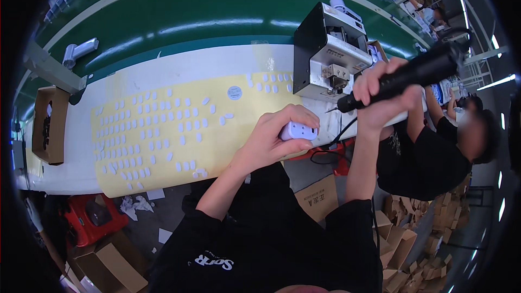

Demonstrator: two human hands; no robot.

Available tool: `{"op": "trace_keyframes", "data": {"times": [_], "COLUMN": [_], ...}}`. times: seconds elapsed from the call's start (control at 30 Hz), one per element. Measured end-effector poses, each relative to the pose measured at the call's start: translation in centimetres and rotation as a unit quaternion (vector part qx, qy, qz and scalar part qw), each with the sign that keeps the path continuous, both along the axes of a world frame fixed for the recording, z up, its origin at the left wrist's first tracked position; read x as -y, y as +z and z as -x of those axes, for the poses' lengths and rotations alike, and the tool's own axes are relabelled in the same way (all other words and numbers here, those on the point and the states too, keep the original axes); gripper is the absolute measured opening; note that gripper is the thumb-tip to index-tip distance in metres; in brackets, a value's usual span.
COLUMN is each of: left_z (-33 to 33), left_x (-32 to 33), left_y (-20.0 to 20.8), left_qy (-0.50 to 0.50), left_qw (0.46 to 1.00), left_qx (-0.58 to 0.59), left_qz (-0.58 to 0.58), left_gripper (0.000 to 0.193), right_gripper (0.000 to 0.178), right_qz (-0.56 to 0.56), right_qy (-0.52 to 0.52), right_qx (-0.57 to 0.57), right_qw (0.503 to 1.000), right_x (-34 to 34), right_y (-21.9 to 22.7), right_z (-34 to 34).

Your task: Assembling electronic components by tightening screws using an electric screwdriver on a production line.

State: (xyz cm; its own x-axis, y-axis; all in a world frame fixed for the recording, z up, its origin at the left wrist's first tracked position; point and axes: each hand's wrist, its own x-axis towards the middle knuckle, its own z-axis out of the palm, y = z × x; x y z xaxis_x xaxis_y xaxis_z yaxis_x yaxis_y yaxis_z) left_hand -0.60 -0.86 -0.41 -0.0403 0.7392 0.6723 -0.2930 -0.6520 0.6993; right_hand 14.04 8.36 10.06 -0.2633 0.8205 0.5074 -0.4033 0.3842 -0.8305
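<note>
My left hand [274, 138] is closed around a small pale lavender plastic housing [297, 131]. Several small holes show on the face turned up, along with a dark slot at one end. In my right hand [382, 97] is a black electric screwdriver [420, 71], held at a slant with fingers wrapped round its front part. Its thin bit points down and left, a little apart from the housing. On the yellow sheet [217, 125] to the left lie many small white oval pieces [168, 115] in loose rows. A round pale label [234, 93] lies among them.
A black and silver bench machine [334, 49] stands behind my hands. The screwdriver's black cord [339, 135] loops down by the table edge. An open cardboard box [50, 125] sits at the far left. To the right another person [434, 152] sits close by; cartons and a red stool [95, 220] are below.
</note>
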Motion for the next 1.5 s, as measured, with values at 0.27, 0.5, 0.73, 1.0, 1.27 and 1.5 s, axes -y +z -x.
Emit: {"op": "trace_keyframes", "data": {"times": [0.27,0.5,0.73,1.0,1.27,1.5], "left_z": [0.3,1.0,1.3,1.4,1.5,1.5], "left_x": [0.6,1.4,1.5,1.4,1.2,1.3], "left_y": [0.7,1.2,1.8,1.7,1.6,1.8], "left_qy": [-0.045,-0.019,-0.031,-0.037,-0.037,-0.061], "left_qw": [0.996,0.996,0.995,0.995,0.997,0.995], "left_qx": [0.017,-0.019,-0.027,-0.035,-0.033,-0.032], "left_qz": [0.078,0.087,0.089,0.081,0.055,0.078], "left_gripper": [0.039,0.035,0.035,0.036,0.04,0.041], "right_gripper": [0.064,0.062,0.061,0.06,0.059,0.06], "right_qz": [-0.139,-0.142,-0.133,-0.115,-0.109,-0.124], "right_qy": [0.208,0.252,0.291,0.324,0.363,0.313], "right_qx": [-0.029,0.014,0.061,0.102,0.135,0.004], "right_qw": [0.968,0.957,0.945,0.933,0.915,0.941], "right_x": [3.0,4.7,4.8,4.7,4.4,4.7], "right_y": [7.8,7.3,8.0,8.1,8.5,7.9], "right_z": [1.2,5.3,5.6,5.2,5.2,4.7]}}
